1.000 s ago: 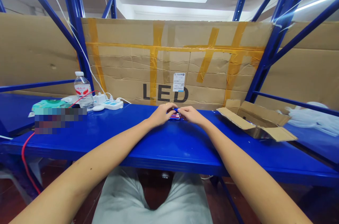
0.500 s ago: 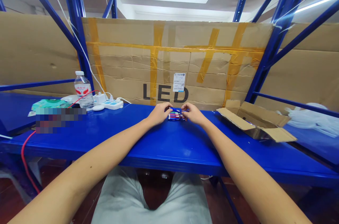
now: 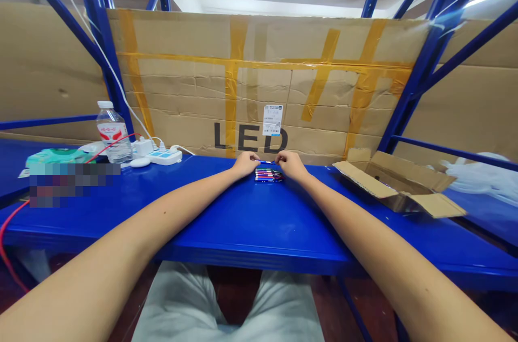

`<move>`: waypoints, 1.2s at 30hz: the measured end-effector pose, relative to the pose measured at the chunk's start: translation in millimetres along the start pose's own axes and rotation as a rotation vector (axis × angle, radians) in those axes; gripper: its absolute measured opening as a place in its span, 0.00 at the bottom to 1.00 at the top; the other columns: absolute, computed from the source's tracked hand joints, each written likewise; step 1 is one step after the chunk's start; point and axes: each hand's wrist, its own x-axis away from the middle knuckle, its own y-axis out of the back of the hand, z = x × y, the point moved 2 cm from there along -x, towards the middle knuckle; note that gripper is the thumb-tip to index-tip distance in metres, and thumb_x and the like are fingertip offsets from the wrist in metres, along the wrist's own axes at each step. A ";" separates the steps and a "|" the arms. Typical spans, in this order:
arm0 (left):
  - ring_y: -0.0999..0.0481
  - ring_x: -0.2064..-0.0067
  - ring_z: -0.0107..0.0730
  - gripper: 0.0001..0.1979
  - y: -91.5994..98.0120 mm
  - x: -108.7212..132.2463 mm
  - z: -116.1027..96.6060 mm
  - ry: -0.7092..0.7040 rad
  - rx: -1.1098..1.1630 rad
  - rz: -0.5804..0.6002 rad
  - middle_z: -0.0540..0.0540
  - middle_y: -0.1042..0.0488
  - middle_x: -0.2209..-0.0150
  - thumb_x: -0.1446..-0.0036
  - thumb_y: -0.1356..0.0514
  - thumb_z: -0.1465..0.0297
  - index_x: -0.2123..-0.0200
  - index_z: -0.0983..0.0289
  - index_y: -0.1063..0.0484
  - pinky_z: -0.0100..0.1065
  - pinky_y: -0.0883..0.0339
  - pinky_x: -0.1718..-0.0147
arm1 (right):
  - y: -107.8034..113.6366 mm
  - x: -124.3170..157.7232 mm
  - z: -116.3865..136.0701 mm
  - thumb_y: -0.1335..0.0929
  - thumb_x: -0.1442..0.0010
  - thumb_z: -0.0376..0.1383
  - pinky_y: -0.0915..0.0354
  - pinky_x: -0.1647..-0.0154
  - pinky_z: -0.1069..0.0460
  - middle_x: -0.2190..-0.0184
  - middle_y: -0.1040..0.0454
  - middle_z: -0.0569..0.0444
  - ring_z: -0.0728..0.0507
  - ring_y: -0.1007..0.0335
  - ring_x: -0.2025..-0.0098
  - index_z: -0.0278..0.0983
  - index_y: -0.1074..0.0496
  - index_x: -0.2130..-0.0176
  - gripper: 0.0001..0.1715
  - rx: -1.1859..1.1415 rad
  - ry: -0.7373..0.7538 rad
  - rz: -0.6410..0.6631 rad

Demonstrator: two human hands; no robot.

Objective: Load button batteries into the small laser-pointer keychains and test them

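Here the left hand (image 3: 245, 163) and right hand (image 3: 292, 164) pinch a blue pen (image 3: 267, 162) by its ends with their fingers, just above the pen pile (image 3: 268, 175); best keep it level.

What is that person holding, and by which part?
A thin blue pen-like stick, pinched at its two ends: left hand on one, right hand on the other, above a row of coloured sticks.

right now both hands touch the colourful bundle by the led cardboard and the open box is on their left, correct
No: the head view shows the open box on their right. The left hand and right hand do touch the colourful bundle by the LED cardboard.
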 end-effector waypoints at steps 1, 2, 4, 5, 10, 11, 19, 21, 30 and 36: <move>0.24 0.63 0.34 0.05 -4.2 -4.0 3.8 0.025 0.005 0.000 0.57 0.21 0.66 0.50 0.38 0.74 0.67 0.67 0.23 0.33 0.31 0.60 | -2.3 -2.0 -2.8 0.39 0.53 0.22 0.37 0.63 0.54 0.73 0.23 0.52 0.46 0.30 0.67 0.35 0.26 0.75 0.14 0.029 0.013 0.004; 0.24 0.63 0.33 0.05 -7.8 -7.2 6.8 0.042 0.006 0.001 0.57 0.21 0.66 0.50 0.38 0.75 0.68 0.67 0.23 0.33 0.31 0.61 | -4.7 -3.3 -5.6 0.39 0.53 0.22 0.38 0.63 0.54 0.73 0.23 0.52 0.46 0.30 0.67 0.35 0.26 0.75 0.15 0.045 0.017 0.013; 0.24 0.63 0.34 0.05 -12.7 -11.1 10.5 0.058 0.001 0.015 0.57 0.21 0.66 0.51 0.37 0.75 0.68 0.67 0.23 0.33 0.31 0.60 | -9.0 -3.8 -11.0 0.39 0.53 0.22 0.38 0.64 0.54 0.72 0.23 0.51 0.46 0.30 0.67 0.35 0.25 0.74 0.16 0.053 0.006 0.038; 0.23 0.63 0.34 0.05 -14.1 -12.0 11.3 0.063 0.000 0.026 0.57 0.21 0.66 0.51 0.37 0.75 0.69 0.67 0.23 0.33 0.31 0.60 | -10.6 -3.4 -13.4 0.39 0.52 0.22 0.39 0.64 0.54 0.72 0.23 0.51 0.46 0.30 0.67 0.34 0.24 0.73 0.16 0.052 -0.001 0.055; 0.23 0.62 0.35 0.03 -15.5 -10.7 8.8 0.058 -0.019 0.085 0.56 0.20 0.66 0.53 0.37 0.75 0.72 0.65 0.22 0.34 0.30 0.59 | -12.3 1.7 -20.8 0.38 0.52 0.24 0.39 0.65 0.54 0.72 0.23 0.51 0.46 0.31 0.69 0.35 0.23 0.71 0.15 0.057 -0.036 0.108; 0.23 0.62 0.35 0.04 -15.3 -10.1 8.1 0.054 -0.026 0.089 0.56 0.20 0.66 0.53 0.37 0.76 0.72 0.65 0.22 0.34 0.31 0.59 | -11.7 2.7 -21.3 0.37 0.52 0.24 0.38 0.64 0.54 0.72 0.23 0.52 0.46 0.31 0.69 0.35 0.23 0.70 0.15 0.061 -0.045 0.112; 0.23 0.60 0.36 0.05 -13.1 -6.6 4.9 0.044 -0.078 0.097 0.56 0.20 0.65 0.53 0.39 0.75 0.73 0.64 0.23 0.35 0.31 0.56 | -12.4 8.9 -20.7 0.37 0.54 0.24 0.37 0.63 0.55 0.69 0.22 0.53 0.47 0.30 0.67 0.36 0.24 0.67 0.17 0.011 -0.068 0.162; 0.23 0.59 0.37 0.05 -12.6 -6.0 4.1 0.041 -0.091 0.100 0.56 0.20 0.64 0.53 0.39 0.75 0.72 0.64 0.22 0.35 0.31 0.56 | -13.8 9.1 -20.9 0.37 0.54 0.24 0.37 0.63 0.55 0.68 0.22 0.53 0.47 0.29 0.66 0.36 0.24 0.67 0.16 0.014 -0.063 0.169; 0.23 0.58 0.37 0.06 -11.5 -6.4 3.8 0.029 -0.103 0.111 0.56 0.20 0.63 0.53 0.40 0.76 0.72 0.64 0.22 0.34 0.31 0.55 | -15.3 9.4 -20.4 0.37 0.53 0.24 0.36 0.63 0.55 0.68 0.22 0.53 0.47 0.28 0.65 0.35 0.23 0.67 0.17 0.000 -0.076 0.177; 0.23 0.58 0.36 0.08 -11.8 -7.0 4.3 0.013 -0.088 0.117 0.55 0.20 0.62 0.51 0.41 0.77 0.70 0.63 0.22 0.34 0.32 0.55 | -14.0 10.5 -13.8 0.37 0.52 0.25 0.35 0.61 0.54 0.68 0.21 0.52 0.46 0.28 0.64 0.36 0.23 0.68 0.15 -0.014 -0.091 0.155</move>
